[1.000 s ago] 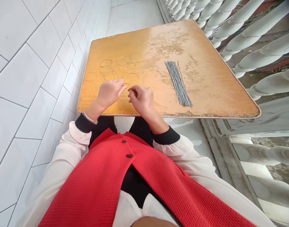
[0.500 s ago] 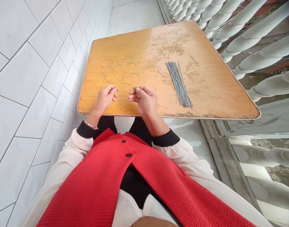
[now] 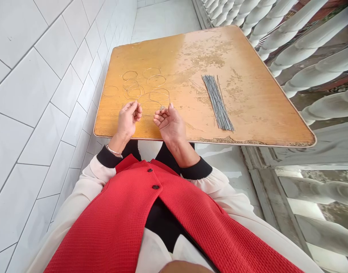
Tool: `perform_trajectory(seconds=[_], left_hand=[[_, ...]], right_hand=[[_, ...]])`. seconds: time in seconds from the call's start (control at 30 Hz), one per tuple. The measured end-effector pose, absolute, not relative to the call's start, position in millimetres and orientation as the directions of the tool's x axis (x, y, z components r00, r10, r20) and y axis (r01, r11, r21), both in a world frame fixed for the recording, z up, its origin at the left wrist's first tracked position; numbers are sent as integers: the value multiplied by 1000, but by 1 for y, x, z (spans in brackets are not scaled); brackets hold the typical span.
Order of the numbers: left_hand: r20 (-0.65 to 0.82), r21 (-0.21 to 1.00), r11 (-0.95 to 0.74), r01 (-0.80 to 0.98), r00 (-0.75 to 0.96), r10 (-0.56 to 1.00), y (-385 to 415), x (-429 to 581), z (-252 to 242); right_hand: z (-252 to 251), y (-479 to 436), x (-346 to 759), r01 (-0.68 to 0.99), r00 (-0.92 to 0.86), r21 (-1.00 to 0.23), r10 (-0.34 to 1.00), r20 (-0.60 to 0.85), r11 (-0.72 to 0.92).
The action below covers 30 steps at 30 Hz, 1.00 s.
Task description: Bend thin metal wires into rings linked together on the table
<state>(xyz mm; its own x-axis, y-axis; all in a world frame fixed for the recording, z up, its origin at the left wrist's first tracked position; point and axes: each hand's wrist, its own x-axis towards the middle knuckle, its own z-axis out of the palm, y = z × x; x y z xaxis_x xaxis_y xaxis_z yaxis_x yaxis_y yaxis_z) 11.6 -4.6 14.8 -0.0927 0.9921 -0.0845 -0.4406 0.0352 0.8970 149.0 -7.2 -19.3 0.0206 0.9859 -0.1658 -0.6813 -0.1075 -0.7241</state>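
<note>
My left hand (image 3: 128,118) is closed in a pinch above the near left part of the table, and a thin wire (image 3: 145,95) runs from its fingertips toward a loop. To its right, my right hand (image 3: 171,123) is palm up, thumb apart from half-curled fingers. The wire loop (image 3: 168,92) rises just beyond that hand, its lower end close to the fingertips; whether it touches them is hard to see. Beyond my hands lie several thin wire rings (image 3: 130,71), some overlapping. On the right rests a bundle of straight grey wires (image 3: 218,102).
The worn wooden table (image 3: 248,113) has a chipped near edge and peeling patches. A white tiled wall (image 3: 54,83) runs close along the left. White balusters (image 3: 301,49) line the right side.
My right hand has rolled palm up, and its thumb has lifted away from the fingers. The left hand remains pinched and has shifted slightly. The rings and wire bundle stay put.
</note>
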Motion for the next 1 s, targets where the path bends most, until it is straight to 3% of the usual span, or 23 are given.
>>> perform_trajectory(seconds=[0.27,0.6,1.0], left_hand=[[-183,751,117,-650,-35,982,-9,28,18],[-170,912,106,-396,-132,977,-2,27,9],[-143,909,104,-403,-68,987,-3,20,11]], right_hand=[[-20,-7,141,-800,-19,-589,985,-172,-118],[-28,-3,142,-688,-60,-723,998,-29,-62],[-31,0,144,-706,-19,-703,994,-104,-87]])
